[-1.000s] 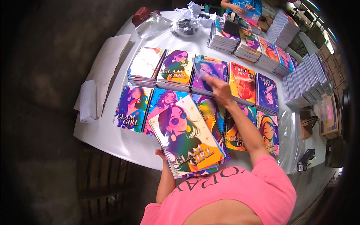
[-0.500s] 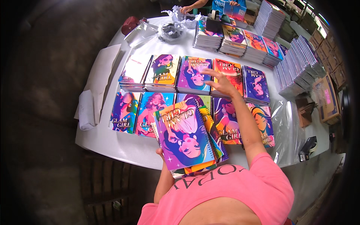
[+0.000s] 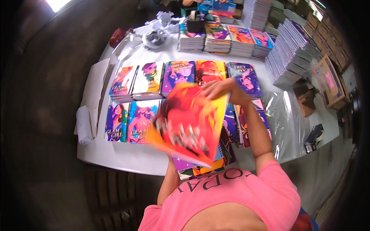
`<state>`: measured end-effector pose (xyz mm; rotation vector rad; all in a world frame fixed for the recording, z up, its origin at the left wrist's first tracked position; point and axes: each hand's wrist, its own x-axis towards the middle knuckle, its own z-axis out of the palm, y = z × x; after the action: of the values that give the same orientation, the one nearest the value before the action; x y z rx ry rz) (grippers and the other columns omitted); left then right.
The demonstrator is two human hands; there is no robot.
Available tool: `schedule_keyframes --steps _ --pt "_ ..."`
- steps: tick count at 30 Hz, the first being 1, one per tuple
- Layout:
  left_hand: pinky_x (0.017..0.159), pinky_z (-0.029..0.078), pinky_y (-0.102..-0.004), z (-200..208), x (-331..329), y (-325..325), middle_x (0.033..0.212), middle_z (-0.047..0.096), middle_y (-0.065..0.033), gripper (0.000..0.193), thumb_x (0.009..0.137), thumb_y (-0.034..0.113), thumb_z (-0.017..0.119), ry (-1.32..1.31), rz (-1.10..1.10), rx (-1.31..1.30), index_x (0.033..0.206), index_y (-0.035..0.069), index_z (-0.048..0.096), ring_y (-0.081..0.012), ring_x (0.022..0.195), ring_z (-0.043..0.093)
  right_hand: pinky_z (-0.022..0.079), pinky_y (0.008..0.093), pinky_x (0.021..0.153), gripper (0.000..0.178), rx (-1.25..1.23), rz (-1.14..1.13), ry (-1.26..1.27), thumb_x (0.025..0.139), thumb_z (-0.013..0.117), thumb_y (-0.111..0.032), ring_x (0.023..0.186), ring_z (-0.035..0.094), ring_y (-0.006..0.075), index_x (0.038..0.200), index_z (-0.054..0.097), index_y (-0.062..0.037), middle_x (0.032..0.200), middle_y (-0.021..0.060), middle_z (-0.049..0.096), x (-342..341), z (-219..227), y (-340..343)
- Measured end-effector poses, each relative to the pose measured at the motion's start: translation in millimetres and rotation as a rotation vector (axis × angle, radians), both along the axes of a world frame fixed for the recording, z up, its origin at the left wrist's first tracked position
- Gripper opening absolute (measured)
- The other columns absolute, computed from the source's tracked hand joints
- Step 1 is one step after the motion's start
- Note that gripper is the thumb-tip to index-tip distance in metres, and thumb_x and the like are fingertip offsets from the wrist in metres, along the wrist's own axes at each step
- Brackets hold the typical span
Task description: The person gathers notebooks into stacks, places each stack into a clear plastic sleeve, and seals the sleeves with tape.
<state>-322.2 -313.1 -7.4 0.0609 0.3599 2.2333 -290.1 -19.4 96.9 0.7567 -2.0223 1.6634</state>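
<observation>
Head view: right hand [image 3: 221, 87] grips the top edge of a blurred orange spiral notebook [image 3: 189, 123], held above the stack [image 3: 200, 165] propped by the hidden left hand, whose grip cannot be told. Judged step: collating; next, seat it squarely. White bench [image 3: 127, 158], near its front edge; cartons [image 3: 327, 77] beyond.

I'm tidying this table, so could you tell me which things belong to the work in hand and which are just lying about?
In hand:
right hand
orange notebook, blurred
held stack beneath
notebook piles in rows

Lying about:
crumpled plastic wrap
tape dispenser
cardboard box
</observation>
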Motion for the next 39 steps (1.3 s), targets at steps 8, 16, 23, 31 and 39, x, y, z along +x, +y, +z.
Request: schedule_keyframes --steps 8,16,23,31,39 --pt "0.099 0.04 -0.041 -4.3 41.6 36.3 0.127 0.047 -0.0154 0.061 0.088 0.045 0.052 -0.008 -0.05 -0.011 0.132 0.004 0.042 -0.0272 0.118 0.047 0.033 0.0374 0.107 0.061 0.86 -0.833 -0.615 0.077 0.07 -0.027 0.132 0.037 0.0282 0.133 0.049 -0.0121 0.144 0.0122 0.037 65.3 -77.8 111.5" --pt "0.099 0.039 -0.0409 -4.7 89.9 68.3 0.129 0.045 -0.0152 0.06 0.089 0.044 0.051 0.0 0.001 -0.041 0.133 0.005 0.041 -0.0271 0.12 0.045 0.052 0.0368 0.072 0.023 0.466 -1.234 0.057 0.084 0.061 -0.008 0.083 0.066 0.0293 0.107 0.065 -0.0062 0.093 0.0132 0.068 103.2 -69.1 106.2" --pt "0.1 0.039 -0.0407 13.7 128.5 116.0 0.131 0.043 -0.015 0.059 0.09 0.044 0.05 0.047 0.025 -0.048 0.134 0.005 0.04 -0.027 0.122 0.043 0.053 0.0347 0.079 0.033 0.86 -0.7 0.351 0.073 0.065 -0.019 0.093 0.066 0.0217 0.102 0.065 -0.0026 0.104 0.0097 0.067 222.4 43.1 -21.7" --pt "0.1 0.038 -0.0406 25.6 168.8 161.7 0.134 0.04 -0.0147 0.058 0.091 0.043 0.049 0.086 -0.165 -0.053 0.135 0.006 0.039 -0.0268 0.124 0.042 0.012 0.0573 0.111 0.066 0.803 -0.688 -0.147 0.08 0.059 -0.008 0.137 0.03 0.0198 0.138 0.039 -0.0331 0.148 0.0054 0.034 323.7 22.4 35.2" --pt "0.101 0.037 -0.0405 29.0 207.9 218.0 0.136 0.038 -0.0145 0.057 0.092 0.042 0.047 0.14 -0.428 -0.05 0.136 0.007 0.038 -0.0266 0.125 0.04 0.0 0.0564 0.112 0.07 0.757 -0.837 0.15 0.071 0.075 -0.029 0.144 0.011 0.0243 0.133 0.044 -0.0346 0.15 0.0065 0.029 385.9 -15.0 56.2"
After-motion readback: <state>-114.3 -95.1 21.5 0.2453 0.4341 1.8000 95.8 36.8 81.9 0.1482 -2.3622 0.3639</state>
